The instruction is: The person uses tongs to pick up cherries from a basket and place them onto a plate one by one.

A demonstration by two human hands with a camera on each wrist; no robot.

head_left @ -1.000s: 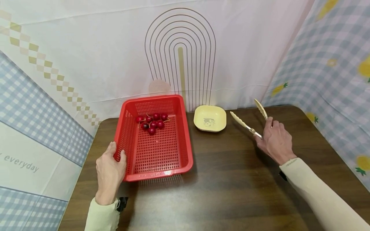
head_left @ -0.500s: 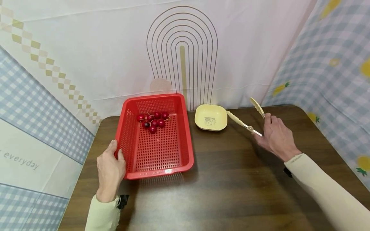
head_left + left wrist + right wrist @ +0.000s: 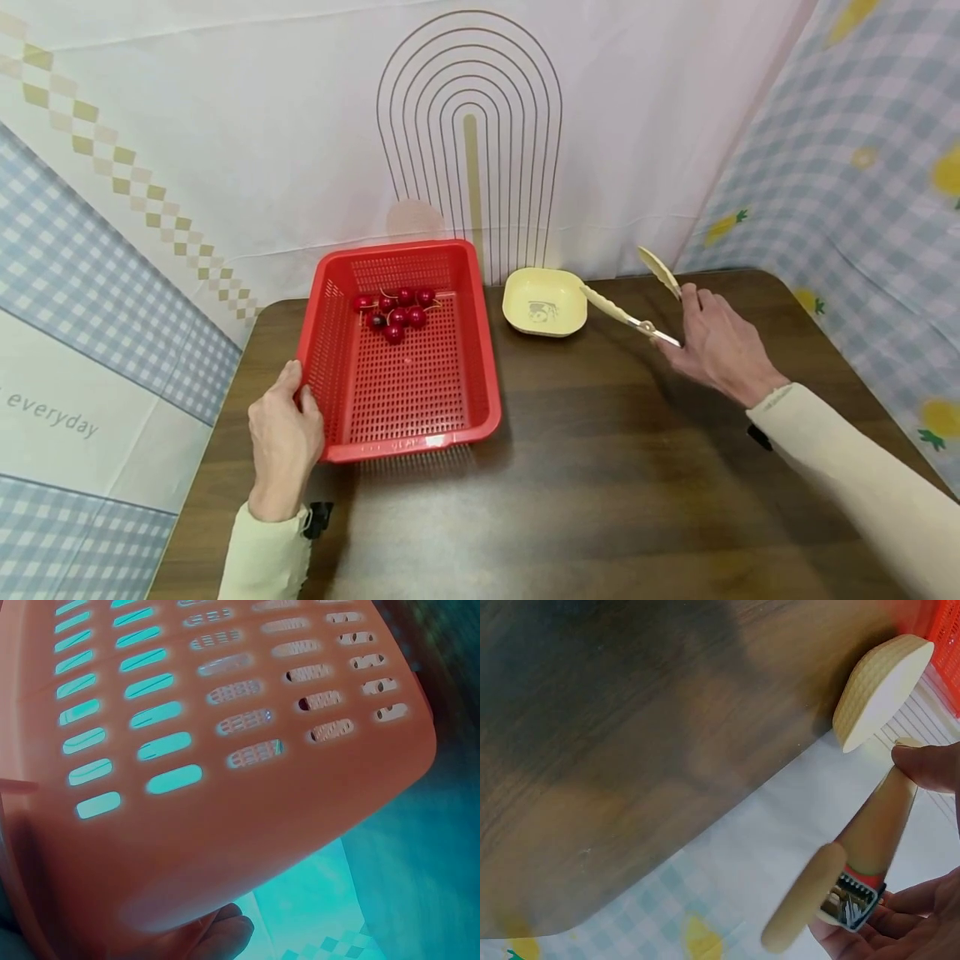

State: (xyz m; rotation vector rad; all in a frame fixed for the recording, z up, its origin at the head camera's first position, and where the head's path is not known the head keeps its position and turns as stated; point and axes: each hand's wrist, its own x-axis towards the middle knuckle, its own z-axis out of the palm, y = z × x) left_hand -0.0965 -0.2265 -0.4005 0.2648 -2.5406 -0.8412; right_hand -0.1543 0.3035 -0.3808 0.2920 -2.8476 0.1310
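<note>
A red perforated plastic basket (image 3: 412, 447) sits on the left of the table, with several dark red cherries (image 3: 396, 316) toward its far end, some with stems. My left hand (image 3: 285, 442) grips the basket's left rim; in the left wrist view a fingertip (image 3: 229, 934) shows beneath the slotted side wall (image 3: 300, 802). My right hand (image 3: 722, 346) holds a pair of tongs (image 3: 609, 306) with cream tips, the arms spread apart and nothing between them. One tip reaches the right rim of a small pale yellow bowl (image 3: 543, 302); whether they touch I cannot tell.
The dark wooden table (image 3: 570, 500) carries the basket and bowl near its back edge. Behind it hangs a white cloth (image 3: 637, 125) with printed arches. Blue checked cloth (image 3: 840, 208) borders the right side, and more patterned cloth hangs on the left.
My right hand has brought the tongs left, closer to the bowl. My left hand stays on the basket rim, and the cherries have not shifted within the basket.
</note>
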